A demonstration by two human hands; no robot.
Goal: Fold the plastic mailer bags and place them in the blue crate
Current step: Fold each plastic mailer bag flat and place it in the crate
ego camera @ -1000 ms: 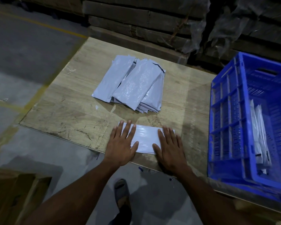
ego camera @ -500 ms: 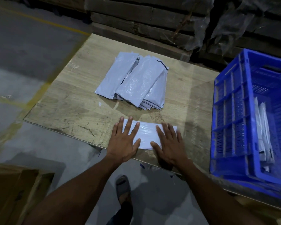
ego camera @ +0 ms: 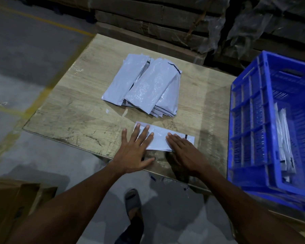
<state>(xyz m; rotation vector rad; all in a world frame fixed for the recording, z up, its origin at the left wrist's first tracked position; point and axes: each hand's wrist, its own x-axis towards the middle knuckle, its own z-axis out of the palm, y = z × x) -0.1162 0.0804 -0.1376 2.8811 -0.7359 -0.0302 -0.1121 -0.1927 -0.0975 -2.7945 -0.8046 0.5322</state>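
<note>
A folded mailer bag (ego camera: 161, 138), a long flat rectangle of pale, slightly glossy plastic with a thin dark stripe near its right end, lay at the near edge of the surface (ego camera: 74, 110), a worn wood-grain board with scuffed, stained patches and a thin pale rim. The left hand (ego camera: 134, 152) lay flat with its fingers (ego camera: 144, 133) straight and spread apart, their tips pressing on the left part of the bag while the thumb pointed right along the board below it. The right hand (ego camera: 183, 152) lay flat too, fingers straight and close together, covering the bag's near right part. Farther back, in the middle of the surface, a loose pile of mailer bags (ego camera: 146, 87) fanned out in overlapping long strips, their film crinkled and shiny, one with a dark line at its far end. At the right stood the blue crate (ego camera: 250, 124), hard moulded plastic with ribbed, slotted walls and a handle slot in its far wall; several pale folded bags (ego camera: 283, 138) stood on edge inside it against the near-left wall. Beyond the surface were stacked flat cardboard sheets (ego camera: 148, 16) partly draped in wrinkled clear film. A cardboard box (ego camera: 12, 205) sat at the near left on the grey concrete floor (ego camera: 25, 55), which carried a worn yellow line, and a foot in a dark sandal (ego camera: 132, 201) showed between the forearms.
</note>
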